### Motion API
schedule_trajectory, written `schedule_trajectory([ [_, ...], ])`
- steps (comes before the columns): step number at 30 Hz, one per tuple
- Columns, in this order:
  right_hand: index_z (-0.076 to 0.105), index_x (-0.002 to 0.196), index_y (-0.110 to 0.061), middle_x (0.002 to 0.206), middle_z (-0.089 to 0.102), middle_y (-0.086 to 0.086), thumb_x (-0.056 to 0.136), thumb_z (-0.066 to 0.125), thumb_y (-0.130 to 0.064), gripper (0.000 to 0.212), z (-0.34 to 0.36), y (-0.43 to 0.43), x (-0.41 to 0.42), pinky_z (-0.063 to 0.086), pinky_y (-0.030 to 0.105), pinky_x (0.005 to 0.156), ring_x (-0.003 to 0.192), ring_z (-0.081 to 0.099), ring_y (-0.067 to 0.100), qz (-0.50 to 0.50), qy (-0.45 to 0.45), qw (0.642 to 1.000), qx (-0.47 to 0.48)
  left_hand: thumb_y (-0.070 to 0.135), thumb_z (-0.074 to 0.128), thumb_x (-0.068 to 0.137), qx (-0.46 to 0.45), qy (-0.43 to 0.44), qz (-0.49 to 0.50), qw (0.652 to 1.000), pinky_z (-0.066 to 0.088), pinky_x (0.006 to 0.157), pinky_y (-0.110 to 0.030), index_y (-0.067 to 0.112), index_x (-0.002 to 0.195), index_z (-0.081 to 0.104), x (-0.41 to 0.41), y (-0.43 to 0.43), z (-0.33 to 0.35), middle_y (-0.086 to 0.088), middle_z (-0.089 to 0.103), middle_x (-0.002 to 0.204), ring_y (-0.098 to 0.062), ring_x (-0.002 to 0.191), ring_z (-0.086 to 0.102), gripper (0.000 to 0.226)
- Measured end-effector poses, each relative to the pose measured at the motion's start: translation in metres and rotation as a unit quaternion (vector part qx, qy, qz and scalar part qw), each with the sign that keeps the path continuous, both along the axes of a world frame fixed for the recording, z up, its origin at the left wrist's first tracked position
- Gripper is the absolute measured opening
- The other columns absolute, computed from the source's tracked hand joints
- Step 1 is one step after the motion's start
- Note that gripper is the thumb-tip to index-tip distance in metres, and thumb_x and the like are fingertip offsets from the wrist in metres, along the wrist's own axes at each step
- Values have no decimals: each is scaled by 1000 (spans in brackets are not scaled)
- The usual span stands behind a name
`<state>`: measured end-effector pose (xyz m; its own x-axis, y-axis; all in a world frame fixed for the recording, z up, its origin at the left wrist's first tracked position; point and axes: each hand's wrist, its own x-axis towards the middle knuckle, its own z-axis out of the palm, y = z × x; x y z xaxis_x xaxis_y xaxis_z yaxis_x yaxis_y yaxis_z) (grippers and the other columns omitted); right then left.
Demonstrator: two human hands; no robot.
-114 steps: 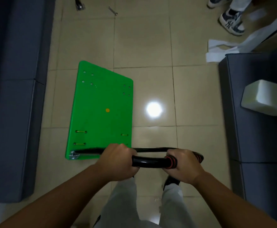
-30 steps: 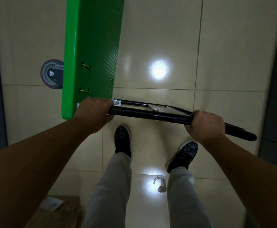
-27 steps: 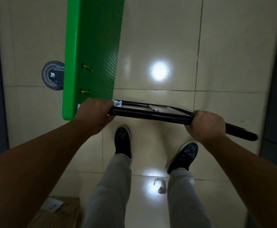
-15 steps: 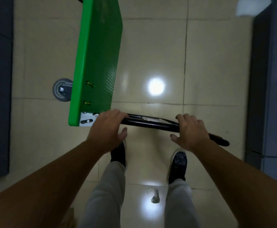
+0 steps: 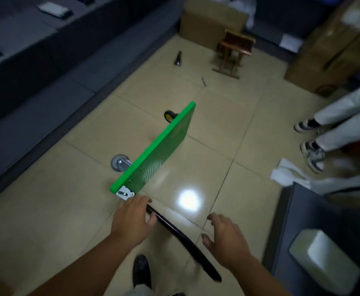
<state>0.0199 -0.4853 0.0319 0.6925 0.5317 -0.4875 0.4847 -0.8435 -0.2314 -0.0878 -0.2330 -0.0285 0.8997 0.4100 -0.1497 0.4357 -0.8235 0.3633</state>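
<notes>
A green cart (image 5: 160, 152) is tipped on edge on the floor (image 5: 68, 210). Its black handle (image 5: 181, 233) seems touched by the slack left hand (image 5: 132, 218); the right hand (image 5: 226, 236) is spread, empty. Rigid, likely heavy; best gripped by that handle.

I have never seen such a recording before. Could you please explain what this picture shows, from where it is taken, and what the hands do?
The camera sits on a person's head and looks down, so you see their own two arms. On the tiled floor a green platform cart stands tipped on its long edge, wheels facing left. The left hand lies open over its black folding handle; the right hand is open beside it, holding nothing. Another person's shoes show at right.
</notes>
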Motion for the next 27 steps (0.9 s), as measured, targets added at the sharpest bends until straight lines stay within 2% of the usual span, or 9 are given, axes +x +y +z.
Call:
schedule_trajectory([
  [5,47,134,-26,129,57,-5,97,54,-47,43,21,11,22,41,29,96,119,53,16,46,-18,999,-6,43,57,74,-12,-1,68,998,47,68,-35,24,93,68,-3,-9,20,5,65,86,-24,79,66,30],
  [10,48,132,-26,126,58,-7,96,54,-47,42,26,16,55,45,30,93,118,54,15,111,-30,993,-4,45,56,83,-34,50,140,988,42,85,-36,29,112,64,1,-25,30,8,65,107,-21,103,63,34],
  [13,49,133,-26,126,59,-7,97,54,-46,41,18,21,93,46,29,92,117,55,14,171,-41,984,12,46,52,83,-31,46,179,982,41,91,-36,27,116,63,21,-48,28,5,64,108,-22,105,61,40],
  [15,50,133,-25,126,60,-7,97,55,-44,41,14,21,122,47,30,92,117,55,14,214,-45,975,26,48,45,86,-30,68,199,977,38,96,-34,27,124,58,36,-71,28,4,61,117,-21,112,57,46],
  [21,50,131,-25,124,60,-7,98,55,-43,38,21,-14,193,48,29,87,114,56,14,299,-20,952,58,46,48,94,-13,118,280,953,35,101,-34,27,133,51,94,-153,54,3,55,133,-19,121,51,44],
  [27,52,129,-24,122,61,-7,98,56,-41,35,37,-56,269,48,28,85,113,57,13,291,2,954,67,46,47,96,-23,119,305,945,36,101,-35,25,134,51,161,-196,77,3,56,133,-19,121,52,44],
])
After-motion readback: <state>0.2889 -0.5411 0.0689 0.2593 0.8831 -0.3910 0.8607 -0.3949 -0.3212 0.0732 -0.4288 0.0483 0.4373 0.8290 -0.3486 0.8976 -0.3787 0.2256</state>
